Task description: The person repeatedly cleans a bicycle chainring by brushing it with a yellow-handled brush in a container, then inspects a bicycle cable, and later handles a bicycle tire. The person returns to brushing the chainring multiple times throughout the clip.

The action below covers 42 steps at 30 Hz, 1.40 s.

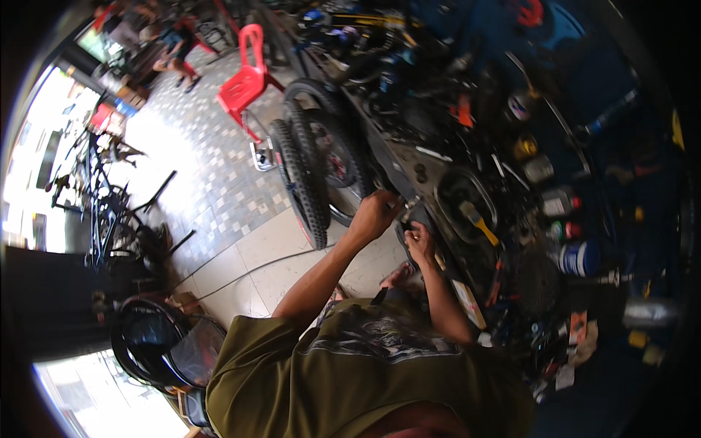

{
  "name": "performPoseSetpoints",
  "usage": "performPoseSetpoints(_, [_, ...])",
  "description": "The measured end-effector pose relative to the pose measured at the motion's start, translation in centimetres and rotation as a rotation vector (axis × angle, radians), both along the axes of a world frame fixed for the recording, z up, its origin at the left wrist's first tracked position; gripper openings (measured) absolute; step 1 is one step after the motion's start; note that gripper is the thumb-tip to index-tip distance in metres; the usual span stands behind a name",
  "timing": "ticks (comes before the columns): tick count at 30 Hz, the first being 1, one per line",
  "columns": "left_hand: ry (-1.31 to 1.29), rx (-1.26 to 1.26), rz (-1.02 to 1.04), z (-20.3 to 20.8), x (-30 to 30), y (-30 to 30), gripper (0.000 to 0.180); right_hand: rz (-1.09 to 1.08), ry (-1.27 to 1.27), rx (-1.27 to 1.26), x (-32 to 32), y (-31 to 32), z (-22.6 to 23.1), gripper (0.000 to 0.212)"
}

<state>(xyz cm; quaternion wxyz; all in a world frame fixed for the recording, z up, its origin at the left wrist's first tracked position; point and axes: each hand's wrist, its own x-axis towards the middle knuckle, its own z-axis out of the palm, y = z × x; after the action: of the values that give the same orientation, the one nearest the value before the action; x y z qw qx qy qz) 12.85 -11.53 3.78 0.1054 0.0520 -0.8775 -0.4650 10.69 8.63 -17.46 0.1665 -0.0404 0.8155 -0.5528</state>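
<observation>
Bench-side, bicycle workshop. We see the left hand (374,215) curled, back of the hand uppermost; the right hand (421,243) is narrow, fingers bent toward the thumb. We cannot tell whether either one grips anything. A small metal part (412,201) shows just beside the left fingertips, near the workbench (389,162) edge; contact unclear, outline blurred. We judge it light, stiff and hard to break, perhaps slick if oily; a thumb-and-finger pinch across its sides should suit. Knobbly tyre (312,182) stands on the floor beyond the left hand: likely bulkier, grippy at the tread. Right of the hands, we note a dark tray (497,208) with a yellow-handled brush (480,223).
</observation>
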Motion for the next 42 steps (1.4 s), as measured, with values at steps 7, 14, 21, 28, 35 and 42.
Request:
performPoseSetpoints(7, [-0.354,0.429,0.411,-6.8,18.2,-13.6,0.023,-0.290,-0.022,0.046,-4.8,-6.6,-6.6,0.069])
performPoseSetpoints(14, [-0.073,0.872,0.732,-5.3,34.0,-17.9,0.018,-0.448,0.282,-0.309,-3.8,-10.1,0.1,0.062])
performPoseSetpoints(21, [0.068,0.986,1.006,-9.1,42.7,-21.6,0.021,-0.138,0.559,-0.219,1.6,-14.7,12.3,0.035])
performPoseSetpoints(28, [0.053,1.058,1.103,-13.3,46.1,-25.4,0.026,0.810,0.516,0.171,15.1,-28.4,18.4,0.058])
performPoseSetpoints(35, [0.155,1.169,1.228,-16.4,47.3,-25.8,0.023,1.499,0.421,0.598,31.6,-36.5,17.9,0.053])
performPoseSetpoints(42, [0.227,1.288,1.421,-18.3,49.1,-24.8,0.016,1.600,0.615,0.744,35.9,-39.2,16.9,0.041])
